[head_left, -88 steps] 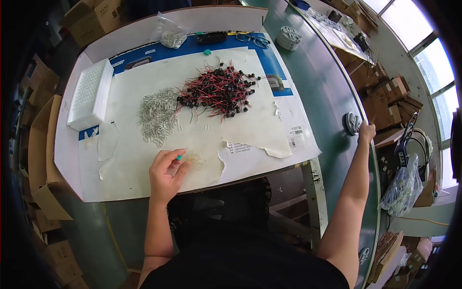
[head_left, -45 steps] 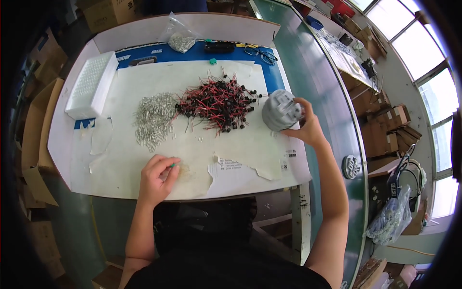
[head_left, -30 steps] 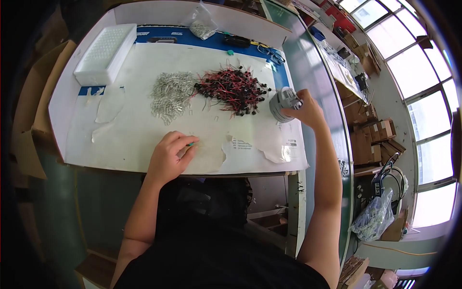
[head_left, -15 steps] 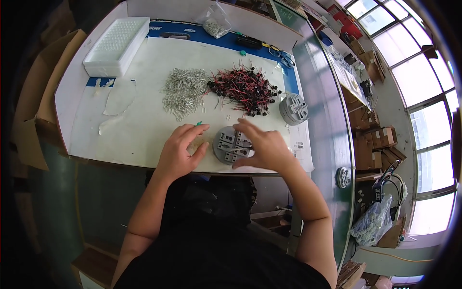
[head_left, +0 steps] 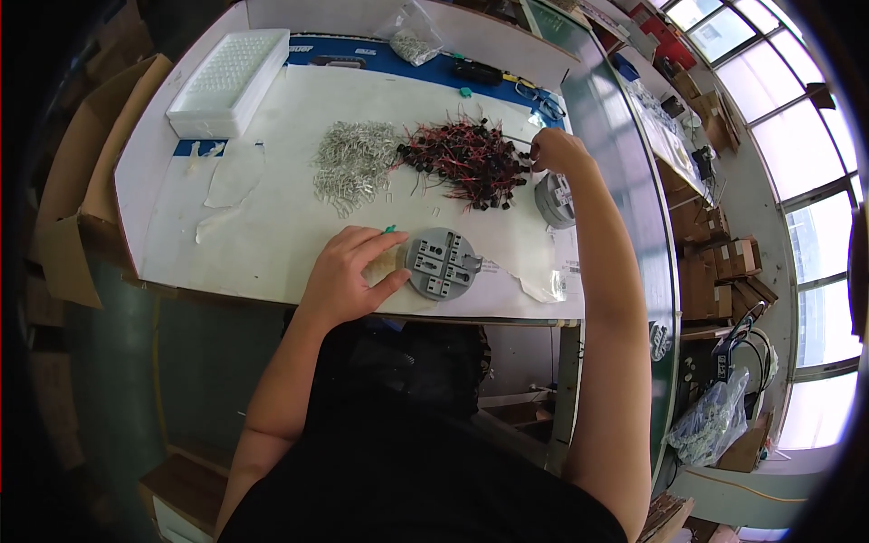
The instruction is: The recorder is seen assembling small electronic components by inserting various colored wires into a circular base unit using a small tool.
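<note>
A round grey fixture (head_left: 442, 263) with slotted blocks on top lies near the table's front edge. Beside it my left hand (head_left: 348, 276) is open, its thumb by the fixture's left rim and a small green piece at a fingertip. My right hand (head_left: 559, 150) is closed at the far right, above a second round grey fixture (head_left: 554, 201) that it partly covers. A thin metal tool (head_left: 517, 139) sticks out leftward from those fingers; its exact kind is unclear. Just left of that hand lies a heap of small black parts with red wires (head_left: 466, 163).
A pile of clear U-shaped pieces (head_left: 351, 165) adjoins the wired parts. A white perforated tray (head_left: 226, 86) stands at the back left. Along the back are a clear bag of parts (head_left: 415, 36), a black-handled tool (head_left: 477, 71) and blue-handled scissors (head_left: 549, 107). Raised walls edge the table.
My right hand has moved from the near fixture up and right to the far fixture, uncovering the near one. My left hand stays beside the near fixture. The view has shifted slightly.
</note>
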Action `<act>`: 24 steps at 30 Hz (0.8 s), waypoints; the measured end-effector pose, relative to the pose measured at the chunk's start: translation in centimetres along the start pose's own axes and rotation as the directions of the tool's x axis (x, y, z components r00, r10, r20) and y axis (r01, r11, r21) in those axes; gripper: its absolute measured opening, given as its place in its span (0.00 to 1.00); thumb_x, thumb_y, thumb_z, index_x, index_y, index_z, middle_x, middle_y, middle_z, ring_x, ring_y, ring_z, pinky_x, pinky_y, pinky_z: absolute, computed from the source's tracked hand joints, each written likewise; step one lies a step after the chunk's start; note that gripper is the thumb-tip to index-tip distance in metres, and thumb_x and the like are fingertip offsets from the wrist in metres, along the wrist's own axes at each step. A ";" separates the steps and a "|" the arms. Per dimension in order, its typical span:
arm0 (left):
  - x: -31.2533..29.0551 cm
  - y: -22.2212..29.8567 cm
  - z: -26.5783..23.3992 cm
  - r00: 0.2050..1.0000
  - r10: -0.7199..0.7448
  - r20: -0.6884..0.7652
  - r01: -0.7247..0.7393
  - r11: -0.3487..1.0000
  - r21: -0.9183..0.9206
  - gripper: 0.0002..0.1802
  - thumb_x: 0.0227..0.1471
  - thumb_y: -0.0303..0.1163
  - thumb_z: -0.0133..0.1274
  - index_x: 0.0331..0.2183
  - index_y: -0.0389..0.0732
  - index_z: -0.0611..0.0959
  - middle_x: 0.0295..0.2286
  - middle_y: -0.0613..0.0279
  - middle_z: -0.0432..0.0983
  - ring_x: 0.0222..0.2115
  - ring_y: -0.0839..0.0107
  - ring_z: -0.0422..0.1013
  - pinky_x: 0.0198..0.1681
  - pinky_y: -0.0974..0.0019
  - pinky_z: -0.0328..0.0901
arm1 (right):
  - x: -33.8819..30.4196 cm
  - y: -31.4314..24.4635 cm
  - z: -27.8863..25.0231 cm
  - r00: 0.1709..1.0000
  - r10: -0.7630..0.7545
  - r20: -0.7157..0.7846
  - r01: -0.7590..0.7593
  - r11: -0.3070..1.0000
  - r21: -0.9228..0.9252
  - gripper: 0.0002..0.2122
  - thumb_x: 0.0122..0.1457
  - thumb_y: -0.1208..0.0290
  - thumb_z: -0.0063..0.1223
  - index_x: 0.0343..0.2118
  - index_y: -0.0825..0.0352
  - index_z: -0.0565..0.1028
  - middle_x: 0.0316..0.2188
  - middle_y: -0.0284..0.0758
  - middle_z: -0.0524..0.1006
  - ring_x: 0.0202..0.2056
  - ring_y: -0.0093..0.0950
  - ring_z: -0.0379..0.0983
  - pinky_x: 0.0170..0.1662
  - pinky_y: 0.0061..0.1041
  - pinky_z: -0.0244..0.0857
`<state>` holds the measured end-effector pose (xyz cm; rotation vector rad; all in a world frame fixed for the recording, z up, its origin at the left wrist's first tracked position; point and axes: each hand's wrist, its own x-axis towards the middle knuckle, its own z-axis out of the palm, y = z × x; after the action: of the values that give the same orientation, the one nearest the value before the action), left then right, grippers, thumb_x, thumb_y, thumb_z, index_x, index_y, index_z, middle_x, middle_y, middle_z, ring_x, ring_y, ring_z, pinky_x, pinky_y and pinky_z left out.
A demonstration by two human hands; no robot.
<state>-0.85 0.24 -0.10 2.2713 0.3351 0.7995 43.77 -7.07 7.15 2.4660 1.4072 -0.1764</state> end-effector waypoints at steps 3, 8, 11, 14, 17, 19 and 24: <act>0.3 0.1 -0.1 1.000 0.022 0.014 -0.022 1.000 0.017 0.28 0.49 0.41 0.71 0.52 0.43 0.86 0.43 0.56 0.82 0.46 0.54 0.76 0.53 0.53 0.71 | 0.7 1.2 0.7 1.000 -0.005 0.021 0.004 0.999 0.033 0.12 0.50 0.66 0.70 0.38 0.58 0.86 0.38 0.37 0.86 0.43 0.40 0.83 0.45 0.38 0.76; 1.0 1.3 0.8 0.993 0.116 0.027 -0.118 0.988 0.104 0.32 0.50 0.48 0.71 0.53 0.44 0.85 0.46 0.55 0.81 0.49 0.54 0.75 0.55 0.52 0.69 | -2.2 0.8 -0.5 0.931 0.031 -0.365 0.007 0.995 0.101 0.10 0.54 0.68 0.65 0.40 0.60 0.86 0.39 0.41 0.86 0.44 0.44 0.83 0.47 0.39 0.76; 1.3 2.0 2.7 0.989 0.146 0.037 -0.150 0.981 0.126 0.34 0.49 0.49 0.71 0.55 0.45 0.84 0.47 0.54 0.80 0.50 0.54 0.75 0.56 0.53 0.69 | -6.3 -1.6 -3.0 0.883 0.149 -0.445 0.068 0.897 0.436 0.10 0.58 0.69 0.63 0.42 0.61 0.86 0.37 0.41 0.86 0.41 0.39 0.83 0.45 0.35 0.75; 1.4 2.6 4.3 0.987 0.154 0.050 -0.159 0.980 0.117 0.36 0.48 0.51 0.72 0.56 0.45 0.83 0.48 0.54 0.80 0.51 0.54 0.74 0.56 0.53 0.68 | -12.2 -6.0 -2.6 0.794 0.227 -0.564 0.293 0.670 0.682 0.09 0.60 0.71 0.64 0.43 0.64 0.86 0.34 0.34 0.86 0.31 0.26 0.79 0.36 0.26 0.72; 0.7 3.6 4.4 0.992 0.110 0.066 -0.120 0.974 0.190 0.41 0.46 0.53 0.73 0.58 0.44 0.82 0.48 0.53 0.80 0.52 0.52 0.74 0.58 0.51 0.68 | -18.2 -11.4 -0.8 0.876 0.341 -0.341 0.288 0.197 0.937 0.09 0.64 0.75 0.62 0.46 0.68 0.84 0.33 0.28 0.83 0.23 0.14 0.69 0.26 0.16 0.61; 1.0 3.6 3.6 0.994 0.106 0.011 -0.107 0.987 0.121 0.38 0.47 0.51 0.72 0.56 0.42 0.83 0.47 0.53 0.80 0.51 0.53 0.75 0.56 0.53 0.69 | -20.5 -13.6 1.3 0.899 0.350 -0.264 0.253 0.077 0.964 0.09 0.65 0.76 0.60 0.47 0.69 0.83 0.35 0.30 0.83 0.22 0.14 0.67 0.23 0.15 0.57; 2.5 3.6 0.4 0.989 -0.138 0.047 0.145 0.892 -0.429 0.27 0.53 0.44 0.72 0.50 0.38 0.87 0.40 0.54 0.84 0.42 0.66 0.79 0.49 0.62 0.72 | -22.4 -16.1 5.4 0.891 0.149 -0.428 0.450 -0.168 0.877 0.08 0.66 0.80 0.59 0.47 0.72 0.81 0.42 0.36 0.80 0.25 0.17 0.70 0.26 0.16 0.61</act>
<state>1.41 -1.52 3.30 1.8139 0.2798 0.6998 18.67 -19.46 4.51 3.6032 2.3709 -1.5551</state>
